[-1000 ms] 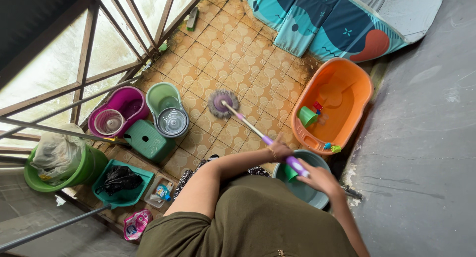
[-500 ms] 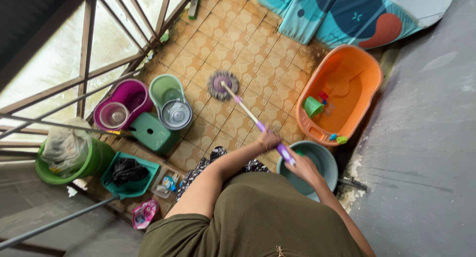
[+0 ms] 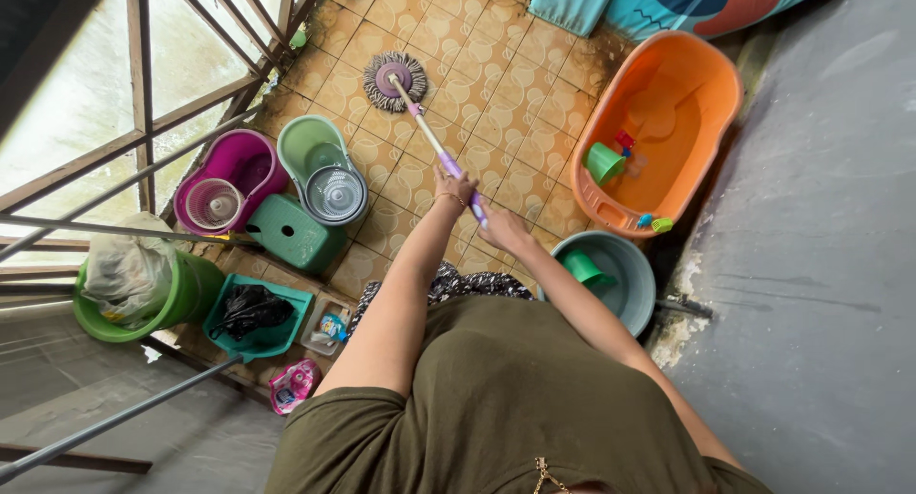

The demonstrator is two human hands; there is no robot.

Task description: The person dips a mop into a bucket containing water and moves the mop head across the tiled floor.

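Both my hands grip the purple and metal handle of a mop [image 3: 420,117]. My left hand [image 3: 454,186] is further up the handle, my right hand [image 3: 502,229] just behind it. The round grey string mop head [image 3: 394,80] rests on the patterned tile floor [image 3: 496,84] ahead of me. My arms stretch forward over my olive shirt.
A purple mop bucket [image 3: 227,182] and a green spinner bucket [image 3: 324,174] stand at left beside a green stool [image 3: 294,233]. An orange tub [image 3: 668,122] with a green scoop sits at right, a grey basin [image 3: 611,275] below it. A window grille fills the left.
The mop head has slid away from me across the tiles, and my arms have stretched further forward with it.
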